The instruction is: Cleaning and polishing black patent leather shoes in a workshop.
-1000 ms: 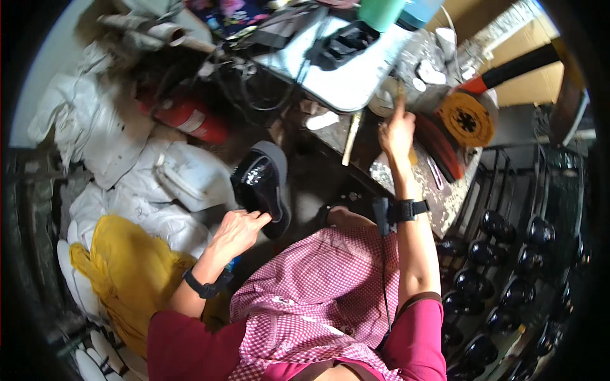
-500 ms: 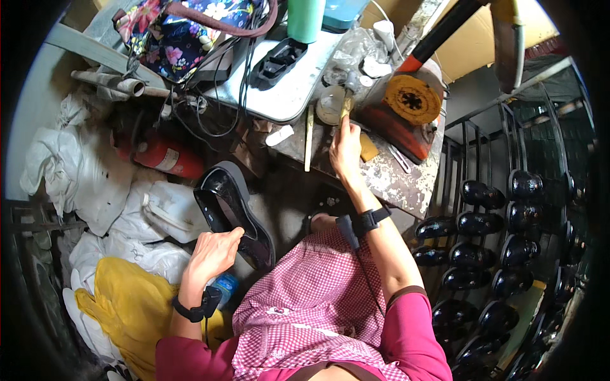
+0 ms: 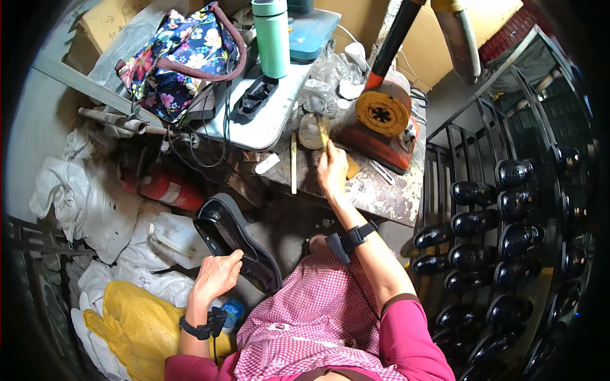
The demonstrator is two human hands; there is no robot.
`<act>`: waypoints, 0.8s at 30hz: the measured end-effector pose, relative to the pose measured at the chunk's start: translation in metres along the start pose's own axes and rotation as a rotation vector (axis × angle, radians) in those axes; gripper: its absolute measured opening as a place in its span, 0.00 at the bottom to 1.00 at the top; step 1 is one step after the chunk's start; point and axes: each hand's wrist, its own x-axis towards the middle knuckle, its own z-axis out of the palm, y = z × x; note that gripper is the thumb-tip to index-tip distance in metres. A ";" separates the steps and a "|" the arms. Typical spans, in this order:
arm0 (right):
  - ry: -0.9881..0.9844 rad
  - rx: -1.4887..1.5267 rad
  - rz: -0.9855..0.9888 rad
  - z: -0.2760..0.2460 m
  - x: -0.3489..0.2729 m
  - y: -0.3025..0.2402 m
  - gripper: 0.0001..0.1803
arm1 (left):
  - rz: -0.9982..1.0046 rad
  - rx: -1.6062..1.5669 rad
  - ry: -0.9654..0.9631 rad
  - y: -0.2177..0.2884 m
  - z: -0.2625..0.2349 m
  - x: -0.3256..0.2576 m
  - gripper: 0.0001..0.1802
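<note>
A glossy black shoe (image 3: 252,246) is tilted with its opening toward me, left of my lap. My left hand (image 3: 215,277) grips it by the near side edge, fingers closed. At the worktable, my right hand (image 3: 333,171) is closed around the handle of a brush (image 3: 325,132) with a yellowish grip. The brush's far end is over a small round jar (image 3: 309,138); whether its bristles touch the contents cannot be made out. Beside that hand lies a tan block (image 3: 352,167), and a pale stick (image 3: 293,164) rests left of the jar.
An orange-and-black machine with a round yellow pad (image 3: 382,114) stands on the worktable (image 3: 381,202). To the right, a metal rack (image 3: 467,162) carries many black shoes. A green bottle (image 3: 271,41) and flowered bag (image 3: 184,60) occupy the left tabletop. White sacks (image 3: 105,190) lie at left.
The view has shifted, so the table and its things appear further left and lower. My left hand keeps hold of the shoe, and my right hand keeps the brush at the jar.
</note>
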 end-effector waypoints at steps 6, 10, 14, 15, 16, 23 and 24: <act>-0.282 -0.058 0.049 -0.038 -0.004 -0.009 0.32 | 0.088 -0.042 0.024 0.018 -0.023 0.005 0.05; -0.646 0.295 -0.019 -0.144 -0.030 -0.057 0.42 | 0.112 -0.228 0.053 0.044 -0.047 0.012 0.06; -0.852 0.530 0.190 -0.239 -0.087 -0.088 0.52 | 0.218 -0.566 -0.016 0.094 -0.040 0.045 0.06; -0.798 0.392 0.123 -0.254 -0.101 -0.093 0.55 | 0.253 -0.620 -0.042 0.107 -0.033 0.051 0.06; -0.605 0.359 0.172 -0.265 -0.120 -0.092 0.53 | 0.198 -0.748 -0.119 0.131 -0.030 0.053 0.07; 0.064 0.733 0.846 -0.384 -0.248 -0.048 0.39 | 0.776 -0.742 -0.147 0.232 0.053 0.060 0.15; 0.192 0.717 0.931 -0.402 -0.281 -0.039 0.38 | 0.768 -0.799 -0.227 0.243 0.066 0.060 0.15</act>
